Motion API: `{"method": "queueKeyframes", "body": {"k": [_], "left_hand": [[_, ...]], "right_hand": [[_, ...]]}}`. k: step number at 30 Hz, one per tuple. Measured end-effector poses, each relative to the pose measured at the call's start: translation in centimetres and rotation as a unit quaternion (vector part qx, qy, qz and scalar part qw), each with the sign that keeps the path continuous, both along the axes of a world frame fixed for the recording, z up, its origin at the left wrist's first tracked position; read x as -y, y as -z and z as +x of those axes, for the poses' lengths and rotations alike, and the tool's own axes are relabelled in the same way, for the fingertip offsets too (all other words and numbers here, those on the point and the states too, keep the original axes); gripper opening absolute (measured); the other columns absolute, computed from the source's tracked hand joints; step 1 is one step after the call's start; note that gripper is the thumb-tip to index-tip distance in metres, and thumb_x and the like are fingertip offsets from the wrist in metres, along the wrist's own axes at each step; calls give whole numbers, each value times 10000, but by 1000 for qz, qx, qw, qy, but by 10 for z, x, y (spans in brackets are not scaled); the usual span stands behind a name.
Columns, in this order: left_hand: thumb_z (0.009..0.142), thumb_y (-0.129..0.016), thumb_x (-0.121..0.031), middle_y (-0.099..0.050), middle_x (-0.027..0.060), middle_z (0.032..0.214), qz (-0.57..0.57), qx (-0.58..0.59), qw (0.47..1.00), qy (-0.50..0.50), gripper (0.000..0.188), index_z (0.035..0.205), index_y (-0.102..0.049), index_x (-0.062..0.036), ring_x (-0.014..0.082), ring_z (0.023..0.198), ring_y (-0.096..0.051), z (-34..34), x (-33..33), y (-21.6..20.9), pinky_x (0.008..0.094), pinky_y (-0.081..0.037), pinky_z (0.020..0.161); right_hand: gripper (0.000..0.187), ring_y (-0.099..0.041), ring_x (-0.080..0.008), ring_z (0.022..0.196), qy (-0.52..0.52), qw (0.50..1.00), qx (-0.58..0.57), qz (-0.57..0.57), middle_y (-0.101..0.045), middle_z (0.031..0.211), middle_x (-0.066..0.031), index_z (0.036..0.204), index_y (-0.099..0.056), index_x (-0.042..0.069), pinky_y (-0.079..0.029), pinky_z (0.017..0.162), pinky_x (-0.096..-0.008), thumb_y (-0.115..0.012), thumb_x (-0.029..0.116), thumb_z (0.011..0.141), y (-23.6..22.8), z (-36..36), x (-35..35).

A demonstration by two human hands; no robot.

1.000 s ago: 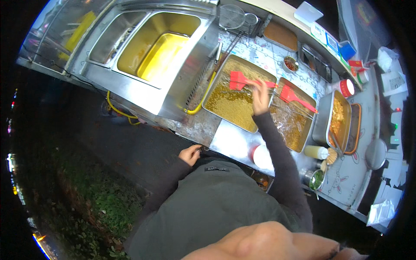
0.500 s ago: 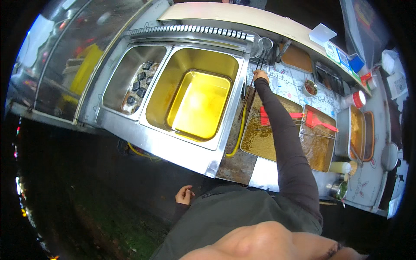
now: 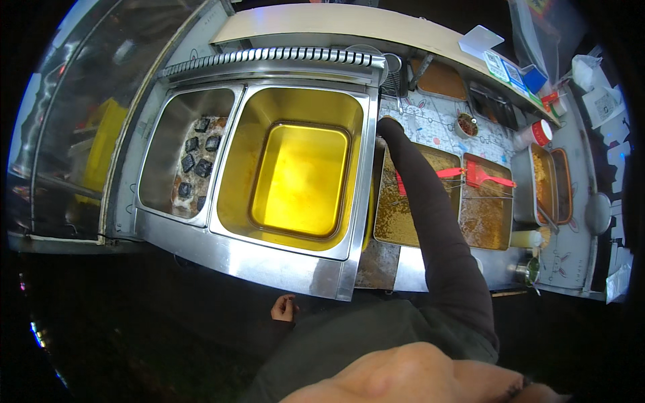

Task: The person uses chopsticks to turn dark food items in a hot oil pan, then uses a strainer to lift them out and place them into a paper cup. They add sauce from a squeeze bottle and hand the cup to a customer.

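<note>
My right hand (image 3: 390,125) is down at the right rim of the fryer, beside the sauce tray; the sleeve and the rim hide its fingers. Low in front of the fryer hangs my left hand (image 3: 284,308), fingers curled in, with nothing visible in it. The deep steel oil vat (image 3: 302,181) holds clear yellow oil. In the narrower steel pan (image 3: 156,171) to its left lie several black cubes (image 3: 203,168). Under my right forearm is a tray of brown speckled sauce (image 3: 430,218), with a red brush (image 3: 449,173) across it.
A second sauce tray (image 3: 485,228) with another red brush (image 3: 484,176) sits to the right. Farther right stand a deep pan of orange-brown food (image 3: 541,181) and a red-lidded jar (image 3: 537,134). A bowl of red flakes (image 3: 466,125) is behind. A slotted rail (image 3: 275,57) edges the fryer's back.
My right hand has moved left and down from the dark tongs-like tool behind the sauce tray to the fryer's edge. The view has shifted; my left hand stays low.
</note>
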State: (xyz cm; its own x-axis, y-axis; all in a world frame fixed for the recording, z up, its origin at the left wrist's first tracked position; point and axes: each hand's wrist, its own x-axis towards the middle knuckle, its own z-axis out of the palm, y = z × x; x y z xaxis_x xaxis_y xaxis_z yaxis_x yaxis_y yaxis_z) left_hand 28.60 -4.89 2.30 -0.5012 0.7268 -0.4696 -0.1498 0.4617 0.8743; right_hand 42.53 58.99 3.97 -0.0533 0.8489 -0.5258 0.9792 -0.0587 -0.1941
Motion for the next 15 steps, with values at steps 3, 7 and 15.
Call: {"method": "queueKeyframes", "body": {"k": [3, 7, 15], "left_hand": [[906, -462, -113, -601, 49, 699, 0, -16, 1000, 9, 175, 979, -585, -12, 97, 600, -571, 7, -2, 4, 231, -451, 564], [906, -463, -114, -601, 50, 694, 20, 1, 1000, -10, 173, 976, -583, -10, 104, 597, -575, 14, -5, 7, 232, -450, 562], [908, -460, -125, -601, 50, 688, -15, -15, 1000, 7, 183, 977, -583, -7, 95, 590, -564, 29, 0, 4, 229, -443, 558]], "right_hand": [[235, -601, -236, 1003, -63, 997, 55, 0, -633, 1074, -45, 979, -666, 138, -461, 805, -397, -592, 230, 775, -4, 2, 12], [270, -623, -199, 934, -54, 989, 115, 75, -662, 973, -31, 960, -666, 158, -461, 744, -378, -641, 271, 716, -6, -3, 24], [286, -652, -235, 745, -12, 949, -245, 200, -674, 781, -98, 906, -675, 58, -509, 689, -357, -588, 298, 779, -20, 36, -22]]}}
